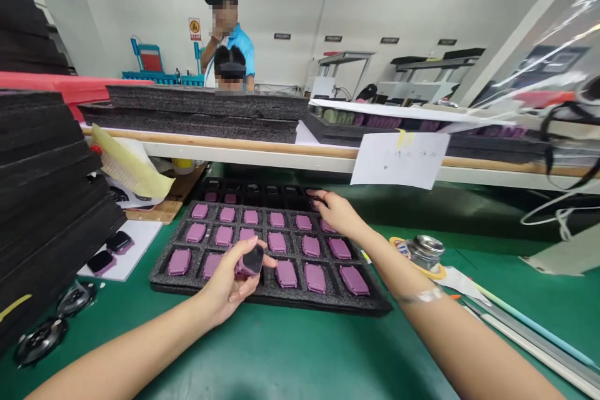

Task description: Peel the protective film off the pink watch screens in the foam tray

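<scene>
My left hand [237, 272] is closed round a purple watch case [250, 261] with a dark, glossy face, held over the front of a black foam tray [213, 285]. Purple watch cases [310, 245] sit in rows in the tray's compartments. My right hand [335, 209] reaches past the tray's back right corner to a second dark tray [269, 198] behind it. Its thumb and fingers are bent together at a dark piece there, which I cannot make out. A few purple pieces [229, 198] show in that back tray.
Stacked black foam trays [42, 200] stand at the left, beside loose watches [119, 242] on white paper and round dark parts [42, 340]. A glass jar [425, 252], tape roll and long strips lie right. A shelf [319, 151] crosses above; two people are beyond it.
</scene>
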Motion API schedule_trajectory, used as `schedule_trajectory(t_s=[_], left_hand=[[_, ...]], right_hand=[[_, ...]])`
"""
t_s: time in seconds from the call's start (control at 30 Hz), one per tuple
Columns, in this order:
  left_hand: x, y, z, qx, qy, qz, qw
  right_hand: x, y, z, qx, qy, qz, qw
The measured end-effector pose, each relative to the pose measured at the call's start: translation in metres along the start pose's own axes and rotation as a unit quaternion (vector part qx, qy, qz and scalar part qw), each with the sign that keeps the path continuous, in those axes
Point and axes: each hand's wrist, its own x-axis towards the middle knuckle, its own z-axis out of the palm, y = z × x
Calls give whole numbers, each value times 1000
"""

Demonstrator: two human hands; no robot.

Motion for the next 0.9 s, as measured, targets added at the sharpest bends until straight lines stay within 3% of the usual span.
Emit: schedule_trajectory(t_s=[0.1,0.17,0.23,0.37,0.57,0.77,0.83,0.9], left_hand=[[-5,-2,5,-28,-24,-7,999],[-9,-4,10,-59,-47,-34,997],[-12,-6,15,-93,-67,-63,991],[-20,-8,21,-132,-73,-96,984],[-25,-6,24,-140,-102,-89,981],[-26,-9,23,-131,-118,-99,979],[-27,-8,23,-129,-120,-104,979],[-28,-7,23,-126,-119,-107,979]], right_hand=[[-23,-63,-2,59,-80,-12,995],[-44,-97,-4,106,-143,-66,982],[-62,-117,-4,145,-141,-88,975],[-77,-123,-1,176,-102,-99,974],[-78,-126,1,164,-42,-136,976],[-81,-128,-5,219,130,-80,964],[-82,-126,-6,244,102,-66,962],[-84,-124,-4,241,16,-71,968]])
